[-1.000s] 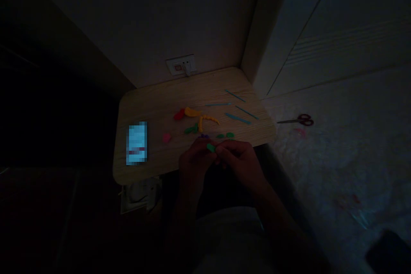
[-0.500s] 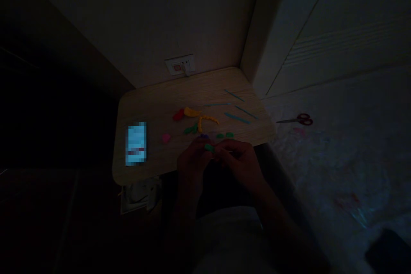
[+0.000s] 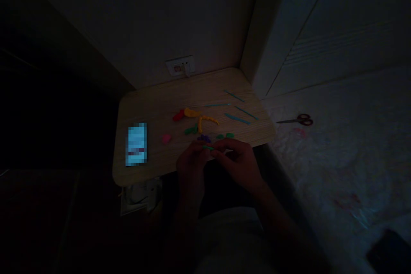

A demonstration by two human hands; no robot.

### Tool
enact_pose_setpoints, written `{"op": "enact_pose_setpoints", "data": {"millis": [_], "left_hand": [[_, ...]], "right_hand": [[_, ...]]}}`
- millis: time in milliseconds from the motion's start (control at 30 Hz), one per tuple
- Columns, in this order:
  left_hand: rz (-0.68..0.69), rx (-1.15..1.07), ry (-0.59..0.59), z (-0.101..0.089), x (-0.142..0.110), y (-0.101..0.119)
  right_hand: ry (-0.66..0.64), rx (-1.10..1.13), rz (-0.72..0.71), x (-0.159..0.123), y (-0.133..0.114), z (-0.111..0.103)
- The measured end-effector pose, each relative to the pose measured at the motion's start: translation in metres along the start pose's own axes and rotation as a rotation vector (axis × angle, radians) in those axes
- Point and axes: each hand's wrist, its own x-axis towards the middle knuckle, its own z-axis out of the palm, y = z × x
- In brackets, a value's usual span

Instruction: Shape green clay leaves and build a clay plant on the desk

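Note:
Between the fingertips of both hands is a small piece of green modelling clay (image 3: 208,147), held above the table's front edge. My left hand (image 3: 192,159) pinches it from the left, and my right hand (image 3: 236,158) grips its right end. Just beyond the fingers lies purple clay (image 3: 204,138). Two flattened green clay pieces (image 3: 229,135) rest beyond my right hand. Farther back are a dark green clay shape (image 3: 191,129), an orange clay strand (image 3: 208,118), an orange lump (image 3: 192,112) and a red lump (image 3: 178,115). A pink clay lump (image 3: 166,138) sits to the left.
Several blue modelling tools (image 3: 237,118) lie on the right of the wooden table (image 3: 150,102). A lit phone (image 3: 136,144) is at its left. Scissors (image 3: 303,120) rest on the pale covering (image 3: 321,158) at right. A wall socket (image 3: 180,66) holds a plug behind the table.
The green clay between my fingers has turned and now shows a thinner edge. My hands have shifted slightly, and more of the purple clay shows beyond them.

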Motion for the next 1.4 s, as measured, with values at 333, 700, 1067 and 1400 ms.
{"op": "enact_pose_setpoints", "data": {"millis": [333, 700, 1067, 1400], "left_hand": [[0.081, 0.132, -0.038, 0.001, 0.001, 0.005], [-0.033, 0.015, 0.034, 0.006, -0.004, 0.006], [-0.075, 0.001, -0.079, 0.008, -0.005, 0.013], [-0.054, 0.088, 0.098, 0.002, 0.0, 0.001]], "right_hand": [[-0.04, -0.276, -0.262, -0.001, -0.003, -0.003], [-0.028, -0.201, -0.202, -0.002, -0.005, -0.001], [-0.076, 0.132, 0.097, -0.001, -0.001, 0.0], [-0.049, -0.05, 0.0, 0.002, -0.001, -0.006]]}}
